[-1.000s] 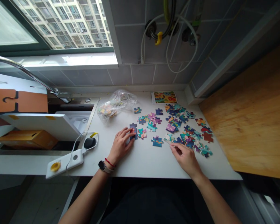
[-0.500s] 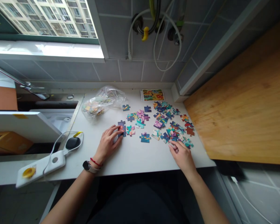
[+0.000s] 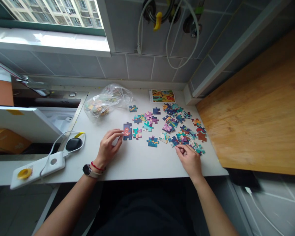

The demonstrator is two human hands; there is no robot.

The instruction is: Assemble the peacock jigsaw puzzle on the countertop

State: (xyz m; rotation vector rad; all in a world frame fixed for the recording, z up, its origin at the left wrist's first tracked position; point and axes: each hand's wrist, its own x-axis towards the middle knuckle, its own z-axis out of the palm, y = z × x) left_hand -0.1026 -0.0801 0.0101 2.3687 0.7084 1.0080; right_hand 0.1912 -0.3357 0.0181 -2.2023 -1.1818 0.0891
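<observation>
My left hand (image 3: 110,144) rests at the left edge of a joined dark blue puzzle section (image 3: 127,131) with a red figure, fingers curved and thumb apart. Just right of that section lies a teal and pink puzzle piece (image 3: 137,133). Pinched together, the fingertips of my right hand (image 3: 188,158) are by the lower edge of a blue puzzle piece (image 3: 173,141) at the front of the loose pile (image 3: 184,136). Whatever is between those fingers is hidden. A blue puzzle piece with yellow marks (image 3: 152,141) lies between my hands.
Behind the pieces stands a clear plastic bag (image 3: 108,101) with more pieces, beside a small picture card (image 3: 162,96). A white power strip (image 3: 39,170) with a cable and black plug is at left, near the sink (image 3: 75,113). A wooden panel (image 3: 255,108) borders the right side.
My left hand has drawn back from on top of the dark blue section to its left edge. My right hand has shifted slightly left towards the blue piece. The camera view has tilted a little.
</observation>
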